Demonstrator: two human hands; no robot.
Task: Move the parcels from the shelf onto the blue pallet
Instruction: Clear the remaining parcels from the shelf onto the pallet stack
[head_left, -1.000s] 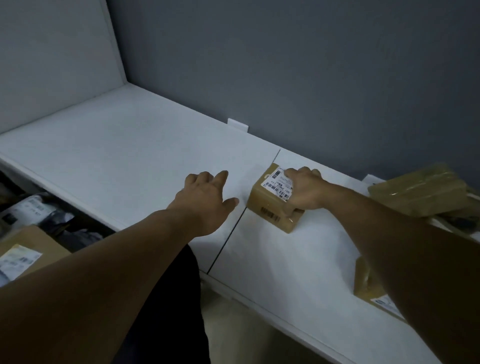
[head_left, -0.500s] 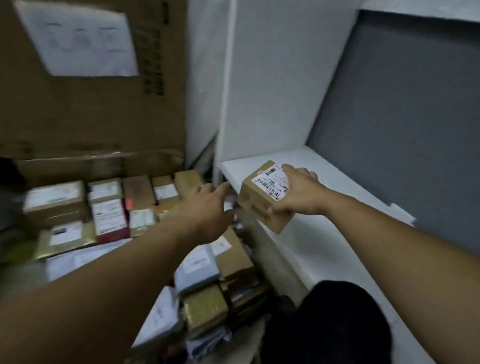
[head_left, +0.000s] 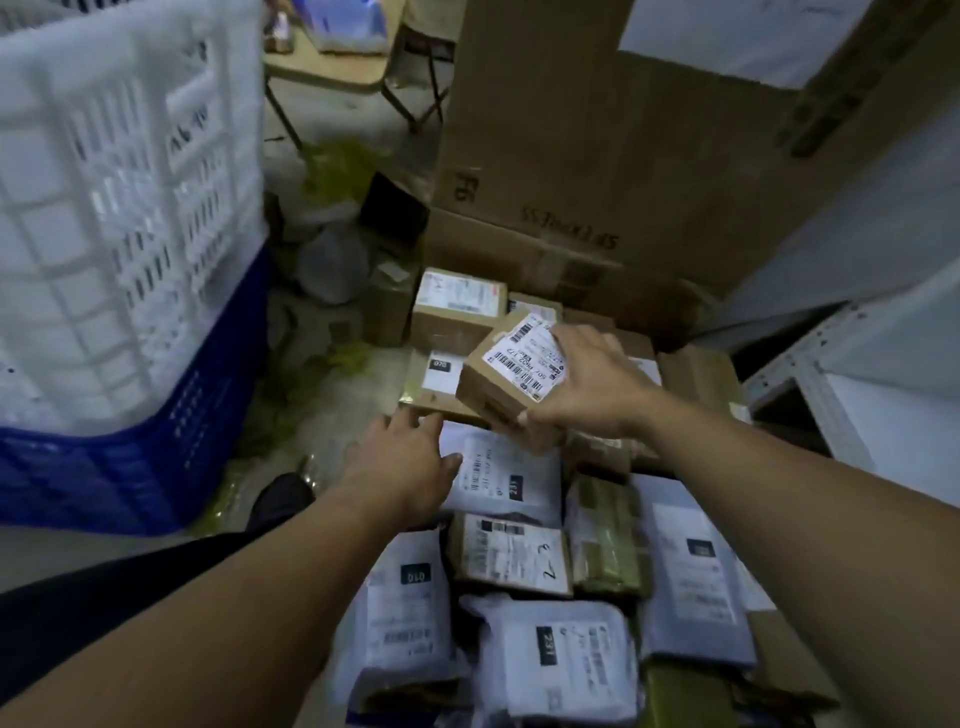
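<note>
My right hand (head_left: 587, 384) grips a small brown cardboard parcel (head_left: 504, 379) with a white barcode label, held in the air above a heap of parcels. My left hand (head_left: 405, 457) reaches forward with relaxed fingers and holds nothing, hovering over a white mailer bag (head_left: 504, 478). The heap (head_left: 519, 571) below holds several brown boxes and grey-white mailers with labels. The pallet under them is hidden, apart from a sliver of blue (head_left: 374, 719) at the bottom edge. The white shelf (head_left: 883, 364) shows at the right edge.
A white plastic crate (head_left: 114, 208) stacked on a blue crate (head_left: 130, 467) stands at the left. Large brown cartons (head_left: 597, 156) lean behind the heap. A folding table (head_left: 332, 73) is at the back. My dark shoe (head_left: 280, 499) stands on the floor.
I turned left from the shelf to the heap of parcels. My right hand lifted the small box off the shelf and carried it over the heap; my left hand came along with nothing in it.
</note>
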